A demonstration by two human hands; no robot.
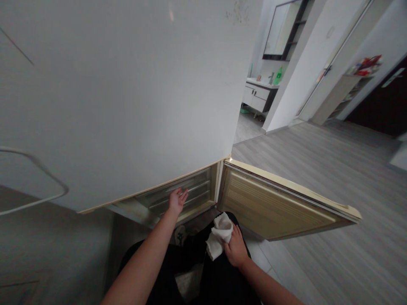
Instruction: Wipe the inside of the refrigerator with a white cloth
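My left hand (177, 200) reaches to the opening of a low compartment in a fridge-like cabinet, palm up with its fingers apart and nothing in them. Behind it show ribbed, translucent drawer fronts or shelves (199, 186); I cannot tell whether the fingertips touch them. The yellowed compartment door (276, 201) is swung out to the right, its ribbed inner panel facing me. By my knee, my right hand (237, 249) grips a crumpled white cloth (219, 235), which rests against the dark trousers. The fingers under the cloth are partly hidden.
A large pale surface (127, 97) rises above the compartment. A white cable (34, 163) loops at the left. Grey plank flooring (318, 165) extends rightward beyond the door. Farther back are a washbasin cabinet (256, 95), a mirror (281, 29) and a shelf unit (338, 95).
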